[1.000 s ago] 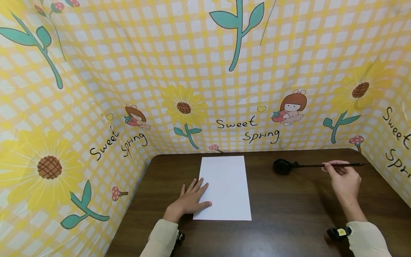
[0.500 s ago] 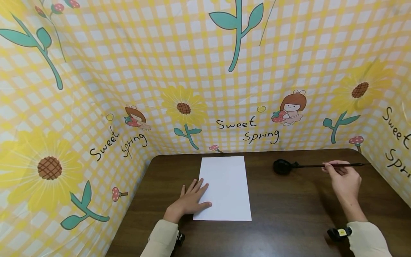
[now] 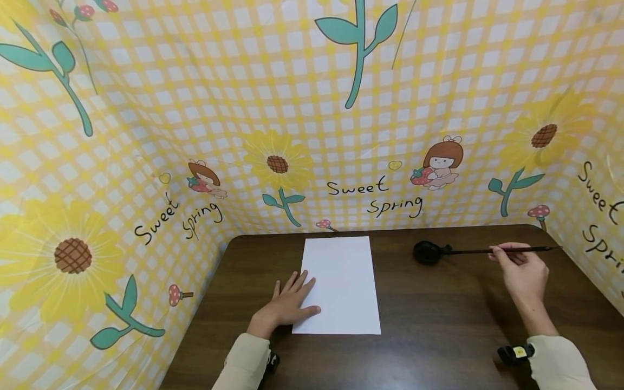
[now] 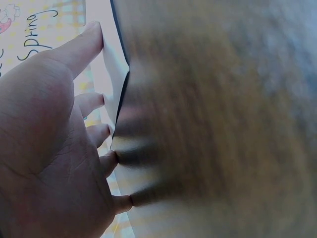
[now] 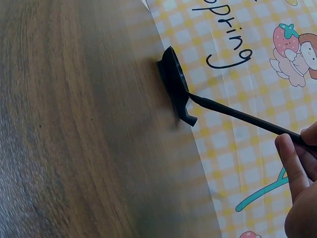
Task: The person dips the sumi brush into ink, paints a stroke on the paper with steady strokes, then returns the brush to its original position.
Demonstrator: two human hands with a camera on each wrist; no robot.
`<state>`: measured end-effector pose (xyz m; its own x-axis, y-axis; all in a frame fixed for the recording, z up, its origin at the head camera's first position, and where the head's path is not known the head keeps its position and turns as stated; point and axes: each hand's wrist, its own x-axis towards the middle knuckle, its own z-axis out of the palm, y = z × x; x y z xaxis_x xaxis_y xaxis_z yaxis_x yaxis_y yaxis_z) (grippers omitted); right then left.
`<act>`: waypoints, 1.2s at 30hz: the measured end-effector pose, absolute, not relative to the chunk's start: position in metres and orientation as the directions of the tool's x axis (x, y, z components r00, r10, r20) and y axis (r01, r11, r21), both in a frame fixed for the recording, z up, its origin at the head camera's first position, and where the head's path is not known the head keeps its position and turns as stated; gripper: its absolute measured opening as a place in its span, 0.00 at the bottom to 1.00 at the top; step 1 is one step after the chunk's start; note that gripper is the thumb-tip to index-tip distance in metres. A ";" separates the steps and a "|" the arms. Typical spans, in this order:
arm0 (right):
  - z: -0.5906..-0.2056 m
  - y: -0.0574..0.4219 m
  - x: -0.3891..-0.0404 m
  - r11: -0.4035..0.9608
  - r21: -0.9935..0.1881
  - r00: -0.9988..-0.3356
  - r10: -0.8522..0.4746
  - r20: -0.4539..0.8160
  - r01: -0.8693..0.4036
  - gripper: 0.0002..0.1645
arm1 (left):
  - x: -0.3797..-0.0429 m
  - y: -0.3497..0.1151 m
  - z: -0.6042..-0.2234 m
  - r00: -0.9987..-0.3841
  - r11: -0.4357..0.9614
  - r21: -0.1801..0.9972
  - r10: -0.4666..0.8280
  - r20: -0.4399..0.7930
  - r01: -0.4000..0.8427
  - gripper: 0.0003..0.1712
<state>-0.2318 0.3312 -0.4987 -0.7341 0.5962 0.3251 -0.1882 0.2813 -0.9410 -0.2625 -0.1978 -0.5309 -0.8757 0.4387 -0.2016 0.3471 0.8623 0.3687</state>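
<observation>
My left hand (image 3: 285,307) lies with fingers spread on the left edge of a blank white sheet of paper (image 3: 346,287); in the left wrist view its thumb and fingertips (image 4: 94,34) press at the paper's edge and the table. With fingers and thumb my right hand (image 3: 524,271) pinches a thin dark writing brush (image 3: 470,251), held nearly level. The brush's tip end is at the rim of a small round black ink dish (image 3: 427,253). A short spout-like handle (image 5: 188,119) juts from the dish in the right wrist view. The bristles are hidden in the dish.
Beneath everything is a dark brown wooden table (image 3: 434,314) with rounded back corners. A yellow checked cloth (image 3: 312,119) with flowers and lettering hangs behind and at both sides. Black wrist devices (image 3: 514,355) sit at the sleeves (image 3: 558,360).
Both hands and the paper hold their places. The brush's back end reaches slightly farther right, and the head view has shifted a touch.
</observation>
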 end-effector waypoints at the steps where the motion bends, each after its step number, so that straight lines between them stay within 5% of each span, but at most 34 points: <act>1: -0.499 0.331 -0.232 0.284 -0.939 -0.732 0.596 0.330 -0.192 0.03 | -0.263 -0.198 -0.531 -0.876 0.862 0.369 0.439 -0.202 0.347 0.50; 36: -0.492 0.337 -0.233 0.296 -0.937 -0.707 0.623 0.335 -0.184 0.05 | -0.264 -0.199 -0.532 -0.870 0.856 0.381 0.448 -0.206 0.350 0.51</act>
